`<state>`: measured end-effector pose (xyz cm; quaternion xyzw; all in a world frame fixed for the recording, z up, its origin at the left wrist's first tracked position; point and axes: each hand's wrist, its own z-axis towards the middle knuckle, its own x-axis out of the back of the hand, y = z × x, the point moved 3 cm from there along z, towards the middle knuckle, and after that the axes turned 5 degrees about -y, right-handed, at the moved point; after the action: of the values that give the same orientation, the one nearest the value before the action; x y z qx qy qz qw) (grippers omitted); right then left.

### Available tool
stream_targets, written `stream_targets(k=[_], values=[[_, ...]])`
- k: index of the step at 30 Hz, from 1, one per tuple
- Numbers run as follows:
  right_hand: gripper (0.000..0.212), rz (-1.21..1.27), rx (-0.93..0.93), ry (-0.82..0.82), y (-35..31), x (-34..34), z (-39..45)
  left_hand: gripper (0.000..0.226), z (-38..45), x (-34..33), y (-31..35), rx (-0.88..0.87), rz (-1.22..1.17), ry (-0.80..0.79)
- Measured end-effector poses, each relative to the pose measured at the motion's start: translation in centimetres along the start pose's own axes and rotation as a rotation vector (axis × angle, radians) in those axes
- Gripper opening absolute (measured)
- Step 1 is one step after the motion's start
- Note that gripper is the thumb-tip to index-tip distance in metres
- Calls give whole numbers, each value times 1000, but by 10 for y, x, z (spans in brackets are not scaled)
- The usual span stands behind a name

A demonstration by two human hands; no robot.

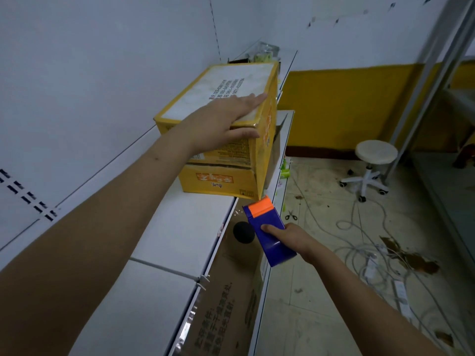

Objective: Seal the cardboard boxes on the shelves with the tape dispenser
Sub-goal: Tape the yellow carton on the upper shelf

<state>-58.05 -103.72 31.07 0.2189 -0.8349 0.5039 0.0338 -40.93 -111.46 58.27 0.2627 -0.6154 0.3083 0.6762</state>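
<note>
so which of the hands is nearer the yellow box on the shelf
Left. The left hand rests flat on the top corner of the yellow box, thumb down its front. The right hand is below and apart from it, gripping the blue tape dispenser.

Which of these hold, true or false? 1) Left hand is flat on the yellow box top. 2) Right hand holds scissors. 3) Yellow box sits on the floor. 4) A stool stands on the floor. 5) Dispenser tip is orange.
1) True: the left hand lies on the yellow box, thumb on its front face.
2) False: the right hand grips the blue tape dispenser; the scissors lie on the floor.
3) False: it sits on the white shelf.
4) True: white stool.
5) True.
</note>
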Motion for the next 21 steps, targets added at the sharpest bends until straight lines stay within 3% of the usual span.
stream_targets(k=[5, 8, 11, 14, 21], values=[[47, -55, -6, 21, -8, 1, -1, 61, -9, 8, -2, -132, 125, 6], [53, -184, 7, 25, -18, 1, 2, 59, -8, 1, 9, -251, 417, 32], [54, -212, 18, 26, -30, -3, 4, 44, -5, -16, 14, -192, 619, 3], [47, -159, -3, -6, -33, -4, 5, 44, -11, -17, 1, -94, 592, 12], [46, -44, -28, -55, -32, -4, 13, 33, -9, -15, -6, -118, 602, -63]])
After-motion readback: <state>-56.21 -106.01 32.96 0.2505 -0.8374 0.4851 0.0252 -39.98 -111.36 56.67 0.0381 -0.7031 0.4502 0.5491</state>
